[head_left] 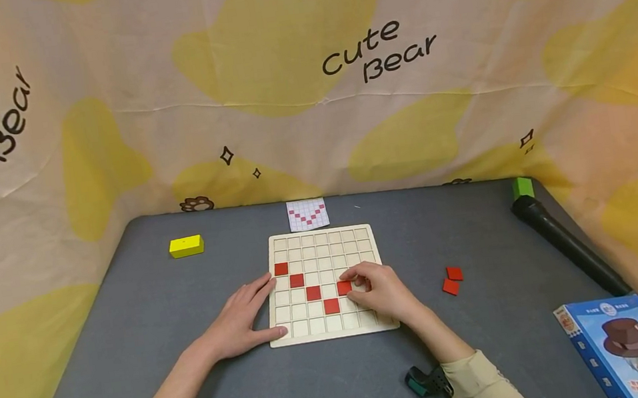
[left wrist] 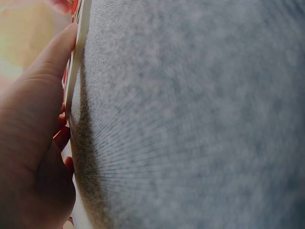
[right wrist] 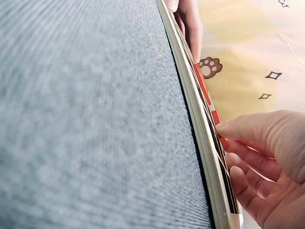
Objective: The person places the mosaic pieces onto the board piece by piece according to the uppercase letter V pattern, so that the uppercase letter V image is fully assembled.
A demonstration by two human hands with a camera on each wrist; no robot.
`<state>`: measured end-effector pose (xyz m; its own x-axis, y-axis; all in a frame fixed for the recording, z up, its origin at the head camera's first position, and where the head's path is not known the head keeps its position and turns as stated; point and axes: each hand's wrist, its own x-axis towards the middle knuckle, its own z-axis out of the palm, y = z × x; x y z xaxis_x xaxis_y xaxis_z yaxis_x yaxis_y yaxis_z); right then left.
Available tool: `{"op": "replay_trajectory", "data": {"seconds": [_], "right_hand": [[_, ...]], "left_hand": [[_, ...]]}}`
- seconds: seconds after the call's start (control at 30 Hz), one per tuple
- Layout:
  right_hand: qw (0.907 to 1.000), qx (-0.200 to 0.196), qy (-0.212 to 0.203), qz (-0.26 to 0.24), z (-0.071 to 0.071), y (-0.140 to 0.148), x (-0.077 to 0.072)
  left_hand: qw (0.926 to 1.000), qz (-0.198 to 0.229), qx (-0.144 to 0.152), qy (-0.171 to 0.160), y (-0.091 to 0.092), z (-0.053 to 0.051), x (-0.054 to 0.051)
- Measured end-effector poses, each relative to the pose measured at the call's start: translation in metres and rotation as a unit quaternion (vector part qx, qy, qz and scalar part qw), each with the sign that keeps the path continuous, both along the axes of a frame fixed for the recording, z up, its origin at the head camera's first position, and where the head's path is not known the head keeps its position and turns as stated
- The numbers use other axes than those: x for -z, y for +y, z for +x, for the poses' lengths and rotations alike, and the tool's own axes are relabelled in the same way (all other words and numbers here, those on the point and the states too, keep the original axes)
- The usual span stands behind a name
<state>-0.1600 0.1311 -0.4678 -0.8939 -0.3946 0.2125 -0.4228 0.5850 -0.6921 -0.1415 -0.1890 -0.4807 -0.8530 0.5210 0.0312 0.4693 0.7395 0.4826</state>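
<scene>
A cream grid board (head_left: 335, 336) lies flat on the table. Several red square tiles sit in its cells, stepping down from the left, with the lowest tile (head_left: 331, 306) near the board's middle. My right hand (head_left: 379, 290) pinches a red tile (head_left: 345, 288) between thumb and fingertips at a cell right of centre; in the right wrist view the thumb (right wrist: 243, 128) meets the red at the board's edge. My left hand (head_left: 242, 322) rests along the board's left edge with fingers extended, its thumb on the lower left corner. Its thumb (left wrist: 55, 55) also touches the board's rim in the left wrist view.
Behind the board lies a pattern card (head_left: 308, 215) showing a red V of squares. Two loose red tiles (head_left: 453, 281) lie to the right. A yellow block (head_left: 187, 246) stands at back left. On the right are a black rod with a green end (head_left: 570, 246) and a blue box (head_left: 609, 335).
</scene>
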Motion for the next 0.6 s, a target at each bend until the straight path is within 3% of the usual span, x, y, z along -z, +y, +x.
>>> {"op": "replay_trajectory", "data": {"seconds": [0.37,0.6], "right_hand": [[1.0000,0.006,0.003,-0.003,0.002,0.003,0.000],[0.9981,0.058,0.016,-0.015,0.003,0.021,-0.003]], "left_hand": [[0.9999,0.008,0.002,0.007,-0.001,0.000,0.002],[0.9999,0.012,0.004,0.010,0.000,0.001,0.002]]}}
